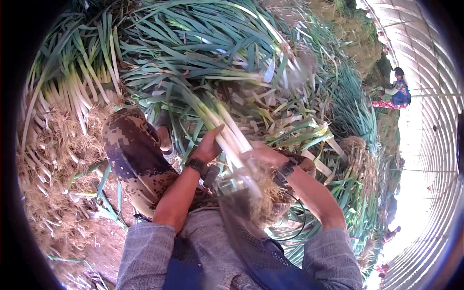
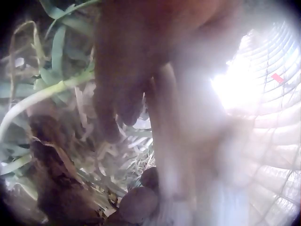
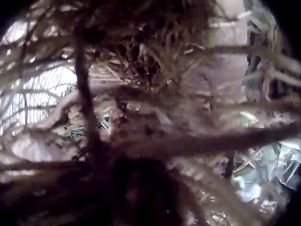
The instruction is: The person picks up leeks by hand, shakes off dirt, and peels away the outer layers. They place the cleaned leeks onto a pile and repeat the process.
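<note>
A small bunch of leeks (image 1: pixel 231 126) lies slantwise in front of the body, green leaves away from it and stringy roots (image 1: pixel 263 199) toward the lap. My left hand (image 1: pixel 209 146) grips the white shafts from the left side. Lower down, toward the root end, my right hand (image 1: pixel 262 154) holds the shafts from the right, its fingertips partly hidden. In the left wrist view, the hand (image 2: pixel 141 52) is dark and blurred beside the pale shafts (image 2: pixel 171 165). Tangled roots (image 3: pixel 146 61) fill much of the right wrist view, very close to the camera.
Leeks with rooty ends (image 1: pixel 72 96) are piled at the left. A broad heap of green leaves (image 1: pixel 188 43) spreads ahead. Torn leaves (image 1: pixel 295 123) litter the ground past the right hand. A camouflage-clad knee (image 1: pixel 130 150) is beside the left arm. Another person (image 1: pixel 398 92) is farther off at right.
</note>
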The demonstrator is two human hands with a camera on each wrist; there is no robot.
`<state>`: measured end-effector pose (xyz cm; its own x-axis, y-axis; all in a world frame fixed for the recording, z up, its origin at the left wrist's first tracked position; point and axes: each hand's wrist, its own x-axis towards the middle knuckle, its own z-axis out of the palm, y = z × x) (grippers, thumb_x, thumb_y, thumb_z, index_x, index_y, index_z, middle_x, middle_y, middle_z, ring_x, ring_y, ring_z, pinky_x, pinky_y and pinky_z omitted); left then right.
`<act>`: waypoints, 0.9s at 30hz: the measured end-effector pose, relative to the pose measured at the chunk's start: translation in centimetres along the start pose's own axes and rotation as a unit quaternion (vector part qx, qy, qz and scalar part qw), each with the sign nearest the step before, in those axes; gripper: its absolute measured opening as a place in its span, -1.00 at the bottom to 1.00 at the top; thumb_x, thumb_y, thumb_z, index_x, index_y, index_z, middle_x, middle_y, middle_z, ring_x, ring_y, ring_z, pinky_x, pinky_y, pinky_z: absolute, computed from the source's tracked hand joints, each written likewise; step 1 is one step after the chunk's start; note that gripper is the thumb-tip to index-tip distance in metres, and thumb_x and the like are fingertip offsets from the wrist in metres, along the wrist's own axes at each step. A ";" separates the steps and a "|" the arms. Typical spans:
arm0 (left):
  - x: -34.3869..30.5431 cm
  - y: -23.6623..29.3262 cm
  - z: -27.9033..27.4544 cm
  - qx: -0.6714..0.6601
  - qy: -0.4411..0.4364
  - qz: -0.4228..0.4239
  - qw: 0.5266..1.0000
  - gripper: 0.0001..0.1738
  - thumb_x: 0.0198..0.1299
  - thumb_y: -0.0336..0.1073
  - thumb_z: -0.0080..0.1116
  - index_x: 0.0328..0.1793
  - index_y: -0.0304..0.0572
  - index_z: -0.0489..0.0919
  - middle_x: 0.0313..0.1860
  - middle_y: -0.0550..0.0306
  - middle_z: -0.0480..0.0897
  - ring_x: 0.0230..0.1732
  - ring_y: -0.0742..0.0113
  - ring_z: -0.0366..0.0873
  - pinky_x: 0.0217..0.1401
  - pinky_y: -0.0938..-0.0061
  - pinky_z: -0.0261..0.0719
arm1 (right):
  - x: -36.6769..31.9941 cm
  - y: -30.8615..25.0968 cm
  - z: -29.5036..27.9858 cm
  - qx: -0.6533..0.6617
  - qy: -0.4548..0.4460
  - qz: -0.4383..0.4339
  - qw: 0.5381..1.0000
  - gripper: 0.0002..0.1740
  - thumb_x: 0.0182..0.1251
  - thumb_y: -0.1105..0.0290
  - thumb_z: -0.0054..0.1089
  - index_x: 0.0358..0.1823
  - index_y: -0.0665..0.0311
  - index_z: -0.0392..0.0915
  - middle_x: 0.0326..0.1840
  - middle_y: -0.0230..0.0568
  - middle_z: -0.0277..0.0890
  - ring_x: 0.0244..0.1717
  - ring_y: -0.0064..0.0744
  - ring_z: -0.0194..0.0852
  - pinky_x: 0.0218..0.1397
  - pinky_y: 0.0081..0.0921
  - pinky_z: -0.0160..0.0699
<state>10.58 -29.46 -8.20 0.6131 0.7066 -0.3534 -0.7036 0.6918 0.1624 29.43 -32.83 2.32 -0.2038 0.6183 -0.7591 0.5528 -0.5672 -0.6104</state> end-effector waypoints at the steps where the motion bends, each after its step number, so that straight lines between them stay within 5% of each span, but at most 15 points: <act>1: 0.0 0.2 0.1 -0.031 0.006 -0.015 0.999 -0.48 0.32 -0.16 0.14 0.30 -0.28 0.37 0.16 -0.04 0.54 0.19 0.04 0.50 0.39 0.13 0.37 | -0.2 -0.7 0.1 -0.002 -0.023 0.024 0.999 -0.47 0.23 0.27 0.29 0.21 0.31 0.48 -0.04 -0.13 0.60 -0.09 -0.33 0.55 0.00 -0.41 0.53; 4: 0.2 0.1 -0.1 -0.055 0.005 -0.024 0.998 -0.47 0.34 -0.13 0.11 0.32 -0.27 0.34 0.20 -0.06 0.51 0.24 0.01 0.46 0.43 0.09 0.32 | -0.5 -0.9 0.8 0.017 0.008 -0.020 1.000 -0.50 0.26 0.27 0.26 0.20 0.33 0.47 -0.05 -0.11 0.58 -0.06 -0.31 0.53 -0.03 -0.37 0.54; 8: -0.3 -0.7 1.1 0.100 0.101 -0.050 0.989 -0.54 0.34 -0.11 0.08 0.26 -0.20 0.40 0.08 0.05 0.55 0.12 0.12 0.53 0.15 0.11 0.58 | -2.0 -3.1 -1.1 0.018 -0.025 0.015 0.999 -0.44 0.23 0.28 0.28 0.23 0.36 0.43 0.02 -0.06 0.55 0.02 -0.27 0.52 0.06 -0.33 0.56; 11: 0.2 0.5 -1.1 0.008 0.078 0.009 0.997 -0.56 0.36 -0.04 0.01 0.19 -0.20 0.45 -0.01 -0.02 0.60 0.09 0.08 0.54 0.17 0.09 0.56 | -3.6 -2.4 -1.9 -0.038 -0.072 -0.038 0.996 -0.23 0.11 0.25 0.37 0.34 0.40 0.31 0.26 0.08 0.44 0.20 -0.12 0.47 0.35 -0.25 0.42; 16: 0.9 0.0 -0.5 -0.052 0.045 0.026 0.997 -0.46 0.32 0.05 0.06 0.20 -0.23 0.42 0.02 -0.08 0.61 0.05 0.00 0.57 0.22 0.11 0.53 | -5.7 -1.7 -0.2 -0.020 -0.112 -0.024 0.993 -0.16 0.14 0.29 0.38 0.42 0.38 0.19 0.24 0.05 0.45 0.19 -0.18 0.48 0.29 -0.29 0.46; 18: 0.3 -0.7 0.4 -0.067 0.049 0.001 0.997 -0.41 0.31 0.07 0.07 0.23 -0.27 0.40 0.03 -0.11 0.61 0.05 -0.01 0.58 0.23 0.12 0.53 | -4.6 -0.7 1.2 0.094 -0.131 0.005 0.987 -0.19 0.22 0.27 0.34 0.43 0.39 0.16 0.17 -0.01 0.48 0.16 -0.28 0.46 0.21 -0.35 0.51; 20: -0.8 -0.7 1.9 -0.050 0.064 0.000 0.997 -0.40 0.28 0.06 0.12 0.25 -0.25 0.39 0.01 -0.11 0.61 0.06 0.03 0.58 0.21 0.16 0.54 | -3.9 -0.2 2.5 -0.006 -0.120 -0.063 0.991 -0.25 0.31 0.23 0.28 0.42 0.41 0.15 0.13 -0.11 0.47 0.11 -0.41 0.44 0.14 -0.43 0.50; 22: -0.3 -0.5 1.6 -0.053 0.068 0.000 0.996 -0.40 0.24 0.04 0.17 0.24 -0.25 0.42 -0.03 -0.12 0.61 -0.01 0.07 0.59 0.15 0.18 0.57 | -3.7 0.1 3.4 0.145 -0.137 -0.128 0.971 -0.35 0.26 0.28 0.36 0.30 0.35 0.31 0.03 -0.33 0.48 -0.04 -0.61 0.43 -0.07 -0.62 0.56; 24: 0.1 0.1 2.2 -0.064 0.076 -0.018 0.995 -0.67 0.21 -0.07 0.21 -0.08 -0.13 0.49 -0.30 0.10 0.58 -0.27 0.18 0.57 -0.10 0.25 0.61 | -4.0 -0.1 3.8 0.179 -0.139 -0.184 0.956 -0.40 0.29 0.23 0.34 0.26 0.34 0.35 0.03 -0.36 0.48 -0.01 -0.59 0.43 0.00 -0.59 0.53; 26: -2.0 0.5 4.1 -0.025 0.091 0.024 0.995 -0.71 0.21 -0.10 0.20 -0.13 -0.13 0.49 -0.34 0.13 0.57 -0.31 0.23 0.56 -0.16 0.30 0.61 | -4.5 0.1 3.6 0.106 -0.125 -0.185 0.969 -0.44 0.33 0.19 0.28 0.24 0.35 0.37 0.02 -0.36 0.48 0.01 -0.58 0.43 0.04 -0.59 0.49; 27: -2.6 0.2 5.8 0.013 0.100 0.064 0.993 -0.75 0.20 -0.13 0.19 -0.19 -0.12 0.50 -0.39 0.16 0.56 -0.35 0.27 0.55 -0.21 0.34 0.60 | -4.6 0.4 3.2 0.093 -0.137 -0.231 0.959 -0.38 0.31 0.33 0.22 0.35 0.37 0.26 0.12 -0.26 0.46 0.07 -0.48 0.43 0.13 -0.52 0.45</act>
<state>10.90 -30.25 -1.94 0.4336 0.7478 -0.5028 -0.7607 0.6029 0.2406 28.03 -37.61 4.86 -0.6112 0.6754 -0.4126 0.2029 -0.3702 -0.9065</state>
